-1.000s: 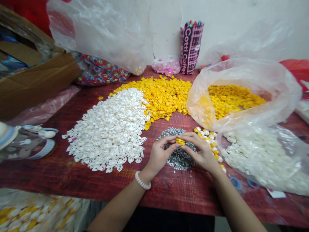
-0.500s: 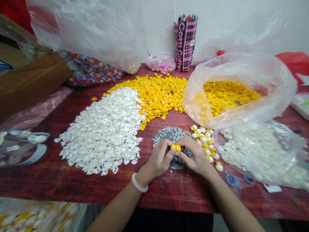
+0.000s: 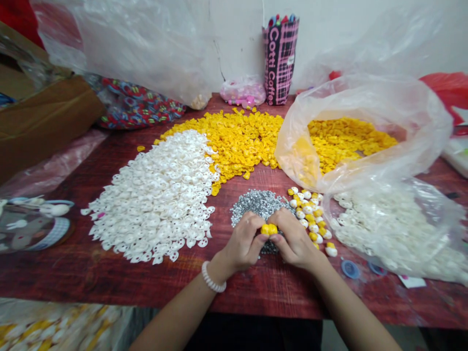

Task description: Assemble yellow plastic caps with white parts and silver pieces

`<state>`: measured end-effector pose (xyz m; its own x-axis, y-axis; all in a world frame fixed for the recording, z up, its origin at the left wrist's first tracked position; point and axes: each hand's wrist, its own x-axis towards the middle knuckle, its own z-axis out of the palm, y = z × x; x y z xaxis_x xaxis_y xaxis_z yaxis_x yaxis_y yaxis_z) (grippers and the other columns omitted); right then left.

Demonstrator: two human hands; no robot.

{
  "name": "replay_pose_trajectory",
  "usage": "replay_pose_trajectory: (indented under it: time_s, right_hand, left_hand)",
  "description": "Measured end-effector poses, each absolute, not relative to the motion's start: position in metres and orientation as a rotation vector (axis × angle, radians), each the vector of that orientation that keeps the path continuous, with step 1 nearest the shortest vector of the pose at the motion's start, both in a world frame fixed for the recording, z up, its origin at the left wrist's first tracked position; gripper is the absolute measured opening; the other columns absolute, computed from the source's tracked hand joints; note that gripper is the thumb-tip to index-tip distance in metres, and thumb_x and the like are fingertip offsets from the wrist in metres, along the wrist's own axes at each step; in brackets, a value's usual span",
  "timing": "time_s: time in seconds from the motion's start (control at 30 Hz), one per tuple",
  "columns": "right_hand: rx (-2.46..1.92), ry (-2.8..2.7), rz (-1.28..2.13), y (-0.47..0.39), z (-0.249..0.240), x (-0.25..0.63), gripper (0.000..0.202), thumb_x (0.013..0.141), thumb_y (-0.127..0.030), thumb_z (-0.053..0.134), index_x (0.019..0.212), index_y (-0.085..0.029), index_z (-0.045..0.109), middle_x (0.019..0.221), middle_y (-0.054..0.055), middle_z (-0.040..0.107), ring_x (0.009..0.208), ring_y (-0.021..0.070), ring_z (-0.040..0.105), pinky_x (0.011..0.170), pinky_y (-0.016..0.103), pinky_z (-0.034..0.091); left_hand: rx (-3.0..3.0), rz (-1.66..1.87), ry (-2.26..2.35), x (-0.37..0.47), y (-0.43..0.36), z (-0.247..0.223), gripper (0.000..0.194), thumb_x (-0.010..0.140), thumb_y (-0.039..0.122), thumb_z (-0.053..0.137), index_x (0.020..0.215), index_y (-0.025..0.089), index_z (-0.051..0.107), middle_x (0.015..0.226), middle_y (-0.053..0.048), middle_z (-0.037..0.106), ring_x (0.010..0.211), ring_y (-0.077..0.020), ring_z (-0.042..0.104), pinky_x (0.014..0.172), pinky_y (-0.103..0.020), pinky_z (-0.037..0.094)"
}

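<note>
Between my fingertips is a small yellow plastic piece (image 3: 269,229), pinched from both sides. My left hand (image 3: 244,242), with a pale coiled band at the wrist, is closed on its left side. My right hand (image 3: 295,239) grips the right side, thumb and fingers pressed together. Both hands hover over a heap of small silver-grey bits (image 3: 256,202). Just right of them lie several yellow-and-white assembled pieces (image 3: 309,212). A wide pile of white shell pieces (image 3: 153,195) spreads to the left, and yellow shell pieces (image 3: 244,141) lie behind.
A clear plastic bag (image 3: 292,141) with yellow pieces lies open at the right, above a bag of white pieces (image 3: 395,229). Blue round lids (image 3: 350,269) lie near the front right. A plaid bag (image 3: 281,61) stands against the wall. A cardboard box (image 3: 47,122) is at the left.
My hands have shifted slightly, and the fingers press more tightly together around the yellow piece. The piles and bags stay as they were; the view has tilted a little.
</note>
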<state>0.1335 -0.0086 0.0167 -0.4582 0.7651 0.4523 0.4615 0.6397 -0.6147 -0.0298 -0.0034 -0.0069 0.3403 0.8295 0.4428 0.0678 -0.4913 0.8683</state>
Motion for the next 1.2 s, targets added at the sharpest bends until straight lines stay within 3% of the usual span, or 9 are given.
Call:
replay_pose_trajectory:
  time_s: [0.2, 0.33, 0.47, 0.57, 0.73, 0.9, 1.03, 1.2]
  right_hand:
    - [-0.894, -2.007, 0.726, -0.01, 0.015, 0.131, 0.031, 0.093, -0.043, 0.029, 0.086, -0.019, 0.048, 0.075, 0.003, 0.051, 0.071, 0.0167, 0.046, 0.066, 0.031, 0.039]
    - [-0.943, -2.003, 0.957, -0.007, 0.023, 0.139, 0.023, 0.093, -0.037, 0.036, 0.098, -0.021, 0.051, 0.088, 0.004, 0.057, 0.081, 0.0164, 0.052, 0.073, 0.03, 0.043]
    - [-1.034, -1.935, 1.139, 0.001, 0.025, 0.154, 0.02, 0.09, -0.033, 0.045, 0.107, -0.024, 0.053, 0.099, 0.004, 0.06, 0.093, 0.0167, 0.056, 0.083, 0.03, 0.045]
    - [-1.138, -1.72, 1.165, 0.008, 0.016, 0.161, 0.022, 0.086, -0.033, 0.054, 0.106, -0.025, 0.055, 0.098, 0.003, 0.06, 0.089, 0.0158, 0.059, 0.076, 0.027, 0.048]
    - [-1.113, -1.439, 1.2, 0.015, 0.004, 0.16, 0.025, 0.079, -0.031, 0.064, 0.101, -0.025, 0.053, 0.092, 0.002, 0.062, 0.084, 0.0145, 0.061, 0.072, 0.026, 0.051]
    - [-1.127, -1.593, 1.229, 0.012, 0.008, 0.154, 0.039, 0.082, -0.033, 0.059, 0.12, -0.027, 0.053, 0.11, 0.004, 0.063, 0.095, 0.0174, 0.061, 0.083, 0.035, 0.051]
    - [-1.122, -1.579, 1.309, 0.01, 0.009, 0.152, 0.03, 0.082, -0.035, 0.059, 0.11, -0.026, 0.058, 0.104, 0.004, 0.067, 0.093, 0.0178, 0.064, 0.084, 0.035, 0.051]
    - [-1.037, -1.445, 1.277, 0.007, 0.006, 0.146, 0.03, 0.078, -0.034, 0.064, 0.102, -0.026, 0.046, 0.081, -0.001, 0.066, 0.077, 0.0141, 0.066, 0.068, 0.027, 0.054]
  left_hand:
    - [2.105, 1.351, 0.761, -0.028, -0.003, -0.001, 0.007, 0.087, 0.022, 0.042, 0.086, 0.019, 0.048, 0.074, -0.002, 0.05, 0.069, -0.0162, 0.044, 0.065, -0.03, 0.038]
    - [2.243, 1.276, 0.811, -0.032, 0.003, 0.001, 0.004, 0.088, 0.023, 0.044, 0.089, 0.019, 0.046, 0.075, -0.002, 0.052, 0.071, -0.0152, 0.045, 0.066, -0.029, 0.039]
    - [2.455, 1.055, 0.95, -0.04, 0.014, 0.005, 0.022, 0.085, 0.039, 0.05, 0.091, 0.018, 0.046, 0.081, -0.004, 0.055, 0.078, -0.0175, 0.048, 0.071, -0.031, 0.041]
    - [2.602, 0.804, 1.229, -0.058, 0.023, 0.015, 0.033, 0.082, 0.047, 0.051, 0.095, 0.017, 0.051, 0.089, -0.006, 0.058, 0.084, -0.0211, 0.05, 0.076, -0.036, 0.04]
    - [2.618, 0.372, 1.803, -0.108, 0.033, 0.024, 0.019, 0.085, 0.03, 0.052, 0.093, 0.018, 0.064, 0.087, -0.009, 0.058, 0.088, -0.0252, 0.05, 0.077, -0.039, 0.038]
    - [2.665, 0.159, 1.856, -0.126, 0.038, 0.013, 0.016, 0.082, 0.026, 0.055, 0.088, 0.018, 0.068, 0.089, -0.011, 0.059, 0.089, -0.0271, 0.051, 0.076, -0.04, 0.038]
    - [2.671, 0.224, 1.809, -0.123, 0.043, 0.012, 0.012, 0.08, 0.02, 0.054, 0.08, 0.016, 0.066, 0.089, -0.011, 0.06, 0.089, -0.0265, 0.052, 0.077, -0.04, 0.04]
    - [2.138, 0.776, 1.62, -0.097, 0.042, 0.02, 0.017, 0.085, 0.027, 0.049, 0.094, 0.017, 0.059, 0.078, -0.006, 0.064, 0.074, -0.0194, 0.06, 0.072, -0.035, 0.046]
